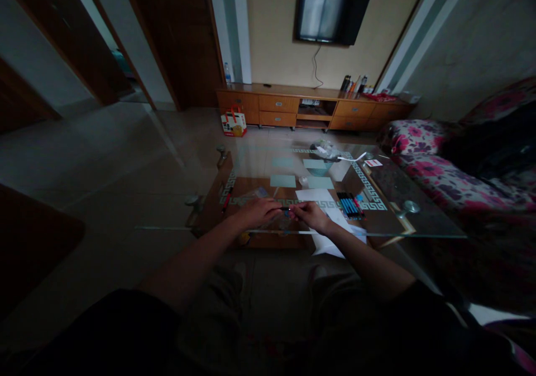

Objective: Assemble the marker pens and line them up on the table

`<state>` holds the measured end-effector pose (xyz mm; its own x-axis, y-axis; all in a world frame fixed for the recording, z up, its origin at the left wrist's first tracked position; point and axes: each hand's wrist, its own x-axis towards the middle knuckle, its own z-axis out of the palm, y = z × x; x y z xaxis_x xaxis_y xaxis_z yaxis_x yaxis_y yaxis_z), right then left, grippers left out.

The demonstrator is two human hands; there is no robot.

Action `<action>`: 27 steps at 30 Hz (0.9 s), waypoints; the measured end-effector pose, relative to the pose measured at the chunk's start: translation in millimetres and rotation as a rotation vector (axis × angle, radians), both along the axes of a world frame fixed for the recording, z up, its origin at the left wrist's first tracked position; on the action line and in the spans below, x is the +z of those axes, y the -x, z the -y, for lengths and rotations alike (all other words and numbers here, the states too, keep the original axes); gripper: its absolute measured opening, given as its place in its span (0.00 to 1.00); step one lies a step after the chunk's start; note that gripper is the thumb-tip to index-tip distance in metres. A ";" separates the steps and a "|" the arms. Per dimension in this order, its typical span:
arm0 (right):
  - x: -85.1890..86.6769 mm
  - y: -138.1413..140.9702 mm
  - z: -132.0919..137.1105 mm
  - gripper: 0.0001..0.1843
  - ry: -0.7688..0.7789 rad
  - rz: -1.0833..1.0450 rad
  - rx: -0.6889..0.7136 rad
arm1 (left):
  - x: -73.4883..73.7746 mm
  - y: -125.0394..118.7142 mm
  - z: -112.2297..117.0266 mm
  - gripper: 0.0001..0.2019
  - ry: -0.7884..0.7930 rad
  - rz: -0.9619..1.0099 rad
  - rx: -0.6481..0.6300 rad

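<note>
Over the near edge of the glass table (pixel 259 232), my two hands are close together with a thin dark pen (pixel 285 208) between them. My left hand (pixel 260 213) is closed on one end of it, and my right hand (pixel 310 216) pinches the other end. A row of dark pens with blue parts (pixel 350 205) lies to the right of my right hand. White paper sheets (pixel 330 242) lie under and beside that hand. A red and black pen (pixel 227 199) rests left of my left hand. The fine detail of the held pen is too dark to make out.
A crumpled clear plastic bag (pixel 324 150) and a small red and white card (pixel 373 163) are on the table's far side. Beyond stands a low wooden TV cabinet (pixel 278 104), with a gift bag (pixel 233 123) before it. A flowered sofa (pixel 422 136) is at right.
</note>
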<state>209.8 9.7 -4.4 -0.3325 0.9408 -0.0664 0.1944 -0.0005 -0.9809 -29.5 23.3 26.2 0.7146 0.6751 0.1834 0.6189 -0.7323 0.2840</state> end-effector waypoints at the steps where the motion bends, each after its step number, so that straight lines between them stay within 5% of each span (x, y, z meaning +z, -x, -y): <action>1: -0.7 -0.7 -0.5 0.26 -0.009 0.002 0.003 | -0.2 0.1 -0.2 0.17 -0.003 -0.003 0.003; 9: 1.9 1.3 1.5 0.21 -0.100 -0.059 -0.042 | -3.7 0.5 0.3 0.18 -0.010 -0.018 0.030; 18: -3.3 -3.5 -2.4 0.27 0.020 0.019 0.006 | -1.2 1.3 3.1 0.18 0.011 0.008 0.053; 27: 4.6 -0.9 2.0 0.20 0.018 -0.037 -0.043 | -4.0 2.2 2.6 0.17 -0.004 0.013 0.058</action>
